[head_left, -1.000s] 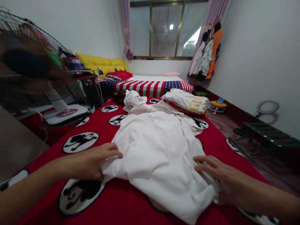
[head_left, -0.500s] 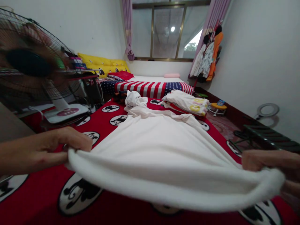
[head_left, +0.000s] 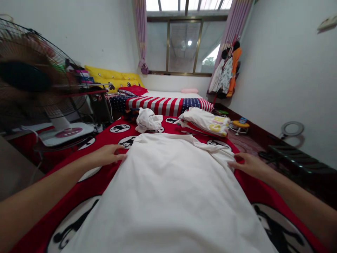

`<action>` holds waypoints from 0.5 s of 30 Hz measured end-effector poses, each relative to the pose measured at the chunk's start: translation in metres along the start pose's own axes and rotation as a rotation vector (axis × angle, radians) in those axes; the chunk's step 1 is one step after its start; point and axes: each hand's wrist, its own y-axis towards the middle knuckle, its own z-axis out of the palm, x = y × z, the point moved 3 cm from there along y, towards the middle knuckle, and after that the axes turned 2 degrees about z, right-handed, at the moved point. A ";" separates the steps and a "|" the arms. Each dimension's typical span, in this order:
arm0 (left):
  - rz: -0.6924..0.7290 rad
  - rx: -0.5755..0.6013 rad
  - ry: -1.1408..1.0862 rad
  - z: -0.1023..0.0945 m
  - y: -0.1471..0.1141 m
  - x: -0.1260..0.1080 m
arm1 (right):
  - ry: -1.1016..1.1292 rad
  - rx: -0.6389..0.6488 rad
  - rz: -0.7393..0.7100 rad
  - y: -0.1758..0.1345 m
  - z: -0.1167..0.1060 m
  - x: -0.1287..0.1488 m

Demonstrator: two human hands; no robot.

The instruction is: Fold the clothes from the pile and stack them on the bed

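Observation:
A white shirt [head_left: 181, 182] lies spread over the red bedding, its far end flat and one sleeve bunched at the right. Beside its far left edge is my left hand [head_left: 113, 155], fingers apart and curved, with nothing visible between them. My right hand [head_left: 246, 164] pinches the shirt at the bunched sleeve, thumb and fingertips against the fabric edge. Beyond the shirt sits a crumpled white cloth [head_left: 149, 119]. A stack of folded clothes [head_left: 205, 121], a white garment with yellow lettering on top, rests to its right.
Red bedding [head_left: 105, 175] with black-and-white round prints lies under everything. At left a fan [head_left: 68, 130] stands near a cluttered desk. Another bed [head_left: 163, 103] with a flag-patterned cover is at the back. An orange stool [head_left: 240, 124] and a dark slatted rack [head_left: 302, 158] stand at right.
Both hands have let go of the near hem and moved forward to the shirt's far sides. The shirt has come down flat on the bedding, and its far end is smoother.

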 end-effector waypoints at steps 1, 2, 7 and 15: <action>-0.015 0.012 -0.055 0.006 0.010 0.001 | -0.045 -0.002 0.021 0.008 0.005 0.000; -0.024 -0.001 -0.121 0.011 0.019 0.001 | -0.065 0.016 0.033 0.015 0.010 0.001; 0.109 -0.119 -0.411 0.024 0.041 -0.024 | -0.018 -0.239 0.039 0.016 -0.008 0.047; 0.473 0.415 -0.455 0.047 -0.030 -0.090 | 0.092 0.299 -0.880 -0.087 0.013 0.158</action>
